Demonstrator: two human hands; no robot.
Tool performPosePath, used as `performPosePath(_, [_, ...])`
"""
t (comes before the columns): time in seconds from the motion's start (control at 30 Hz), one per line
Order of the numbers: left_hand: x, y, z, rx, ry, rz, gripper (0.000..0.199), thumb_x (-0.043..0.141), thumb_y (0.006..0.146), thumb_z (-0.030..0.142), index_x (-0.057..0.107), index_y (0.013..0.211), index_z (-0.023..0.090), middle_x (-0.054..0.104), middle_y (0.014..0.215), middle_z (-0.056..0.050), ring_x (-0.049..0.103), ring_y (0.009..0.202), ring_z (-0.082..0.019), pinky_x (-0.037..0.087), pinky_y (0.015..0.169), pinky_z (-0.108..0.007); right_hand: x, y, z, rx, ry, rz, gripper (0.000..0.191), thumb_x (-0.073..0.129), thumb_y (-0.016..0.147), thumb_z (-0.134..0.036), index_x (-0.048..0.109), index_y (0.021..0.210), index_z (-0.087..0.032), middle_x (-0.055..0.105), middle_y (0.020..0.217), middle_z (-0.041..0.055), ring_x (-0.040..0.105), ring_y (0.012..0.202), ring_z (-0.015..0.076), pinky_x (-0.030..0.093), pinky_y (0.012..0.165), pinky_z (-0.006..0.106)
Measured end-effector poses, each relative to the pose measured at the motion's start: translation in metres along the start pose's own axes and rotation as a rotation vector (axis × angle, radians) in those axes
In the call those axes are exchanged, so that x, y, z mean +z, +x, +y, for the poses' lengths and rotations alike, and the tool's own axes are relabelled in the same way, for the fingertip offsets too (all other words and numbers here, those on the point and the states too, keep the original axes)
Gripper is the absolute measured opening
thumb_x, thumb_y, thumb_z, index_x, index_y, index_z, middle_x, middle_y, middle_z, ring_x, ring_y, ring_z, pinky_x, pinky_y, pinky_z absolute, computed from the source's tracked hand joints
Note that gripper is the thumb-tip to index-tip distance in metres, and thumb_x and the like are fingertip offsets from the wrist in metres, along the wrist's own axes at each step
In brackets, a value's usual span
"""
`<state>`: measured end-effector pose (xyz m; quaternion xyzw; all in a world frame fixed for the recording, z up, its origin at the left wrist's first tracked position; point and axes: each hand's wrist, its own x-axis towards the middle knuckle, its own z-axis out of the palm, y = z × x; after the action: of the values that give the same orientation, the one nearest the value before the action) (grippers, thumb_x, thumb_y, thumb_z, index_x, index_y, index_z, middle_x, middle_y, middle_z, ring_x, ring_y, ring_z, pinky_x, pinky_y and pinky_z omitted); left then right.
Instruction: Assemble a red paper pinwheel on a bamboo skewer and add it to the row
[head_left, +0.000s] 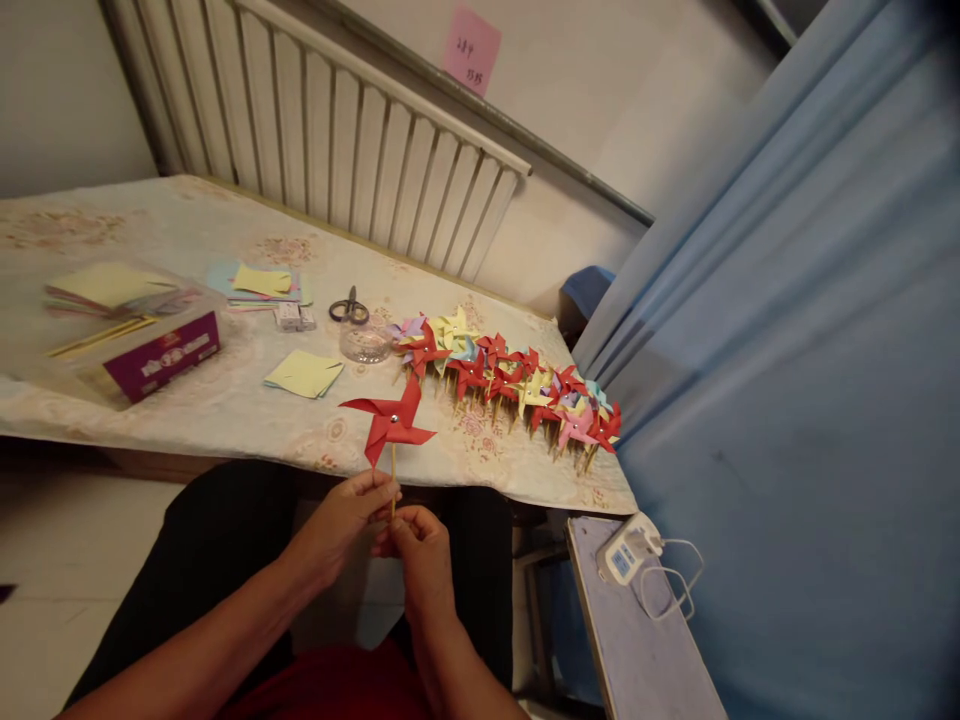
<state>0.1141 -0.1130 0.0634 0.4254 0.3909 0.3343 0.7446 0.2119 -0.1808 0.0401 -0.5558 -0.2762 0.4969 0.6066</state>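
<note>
A red paper pinwheel (394,420) with a shiny pin at its centre stands upright over my lap, just past the table's near edge. Its thin wooden stick runs down into both hands. My left hand (367,500) pinches the stick beneath the blades. Lower down, the fingers of my right hand (416,535) are closed around the stick's bottom part. Behind the pinwheel, a stack of yellow paper squares (304,373) with slit corners lies on the flowered tablecloth. A long row of finished pinwheels (502,380) in red, yellow, pink, purple and blue lies to the right.
Scissors (350,306), a clear glass dish (365,344), small boxes (295,317) and more paper sheets (262,282) lie farther back. A clear-and-purple box (161,355) holds sticks and paper. At right are a blue curtain (787,350) and a side stand with a white corded device (628,550).
</note>
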Motion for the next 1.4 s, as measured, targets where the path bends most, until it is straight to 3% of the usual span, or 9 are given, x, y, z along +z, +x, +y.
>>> performPosePath(0.2, [0.002, -0.004, -0.002, -0.042, -0.009, -0.055, 0.026, 0.065, 0.077, 0.041, 0.058, 0.071, 0.016, 0.055, 0.063, 0.003, 0.045, 0.054, -0.011, 0.034, 0.054, -0.025, -0.001, -0.002, -0.004, -0.014, -0.028, -0.037, 0.013, 0.062, 0.075, -0.030, 0.065, 0.073, -0.017, 0.064, 0.059, -0.0014, 0.058, 0.051, 0.0124, 0.046, 0.057, 0.024])
performPosePath(0.33, [-0.006, -0.005, 0.005, 0.030, 0.091, -0.025, 0.024, 0.065, 0.077, 0.038, 0.060, 0.070, 0.016, 0.061, 0.069, 0.000, 0.051, 0.067, -0.013, 0.038, 0.067, -0.026, -0.021, 0.008, -0.010, -0.030, -0.117, 0.076, 0.013, 0.064, 0.073, -0.028, 0.066, 0.079, -0.017, 0.065, 0.065, -0.0020, 0.061, 0.057, 0.0127, 0.046, 0.059, 0.024])
performPosePath(0.47, [-0.014, -0.011, 0.010, 0.000, 0.150, -0.047, 0.024, 0.062, 0.079, 0.039, 0.059, 0.070, 0.018, 0.061, 0.067, 0.001, 0.047, 0.065, -0.014, 0.035, 0.064, -0.026, -0.049, 0.023, -0.036, -0.165, -0.244, 0.212, 0.015, 0.067, 0.070, -0.026, 0.066, 0.082, -0.017, 0.061, 0.063, -0.0037, 0.060, 0.059, 0.0124, 0.047, 0.061, 0.023])
performPosePath(0.53, [-0.016, -0.014, 0.010, -0.019, 0.161, -0.065, 0.024, 0.062, 0.079, 0.040, 0.058, 0.070, 0.018, 0.060, 0.067, 0.001, 0.046, 0.064, -0.014, 0.034, 0.063, -0.027, -0.058, 0.031, -0.055, -0.256, -0.286, 0.209, 0.017, 0.067, 0.071, -0.027, 0.066, 0.085, -0.017, 0.061, 0.066, -0.0034, 0.060, 0.060, 0.0127, 0.048, 0.061, 0.024])
performPosePath(0.7, [-0.022, -0.019, 0.007, -0.029, 0.223, -0.123, 0.025, 0.061, 0.079, 0.041, 0.056, 0.069, 0.019, 0.058, 0.063, 0.002, 0.045, 0.062, -0.014, 0.032, 0.062, -0.026, -0.064, 0.040, -0.096, -0.529, -0.516, 0.047, 0.024, 0.063, 0.078, -0.020, 0.067, 0.101, -0.020, 0.066, 0.086, 0.0014, 0.061, 0.073, 0.0141, 0.050, 0.072, 0.028])
performPosePath(0.87, [-0.025, -0.024, 0.011, -0.037, 0.280, -0.154, 0.027, 0.060, 0.079, 0.044, 0.055, 0.068, 0.020, 0.056, 0.062, 0.002, 0.046, 0.061, -0.015, 0.030, 0.061, -0.027, -0.058, 0.041, -0.114, -0.738, -0.724, -0.059, 0.035, 0.058, 0.081, -0.013, 0.065, 0.113, -0.024, 0.064, 0.105, 0.0043, 0.061, 0.074, 0.0122, 0.051, 0.076, 0.029])
performPosePath(1.03, [-0.028, -0.026, 0.014, -0.024, 0.329, -0.179, 0.027, 0.060, 0.077, 0.045, 0.056, 0.067, 0.020, 0.057, 0.062, 0.001, 0.046, 0.061, -0.016, 0.031, 0.062, -0.028, -0.056, 0.043, -0.119, -0.725, -0.745, -0.188, 0.035, 0.057, 0.082, -0.012, 0.065, 0.114, -0.024, 0.060, 0.113, 0.0070, 0.062, 0.078, 0.0134, 0.052, 0.072, 0.028])
performPosePath(1.23, [-0.031, -0.025, 0.009, -0.067, 0.345, -0.207, 0.029, 0.064, 0.073, 0.046, 0.056, 0.065, 0.020, 0.059, 0.059, 0.001, 0.047, 0.057, -0.015, 0.030, 0.058, -0.026, -0.060, 0.047, -0.124, -0.655, -0.839, -0.284, 0.019, 0.064, 0.078, -0.013, 0.071, 0.093, -0.022, 0.058, 0.115, 0.0081, 0.059, 0.099, 0.0197, 0.051, 0.076, 0.028])
performPosePath(1.4, [-0.033, -0.023, 0.005, -0.067, 0.341, -0.204, 0.030, 0.065, 0.072, 0.047, 0.056, 0.064, 0.020, 0.058, 0.058, 0.002, 0.045, 0.055, -0.014, 0.030, 0.057, -0.025, -0.060, 0.046, -0.125, -0.595, -0.809, -0.340, 0.008, 0.065, 0.079, -0.015, 0.070, 0.079, -0.021, 0.060, 0.104, 0.0054, 0.059, 0.092, 0.0174, 0.048, 0.075, 0.027])
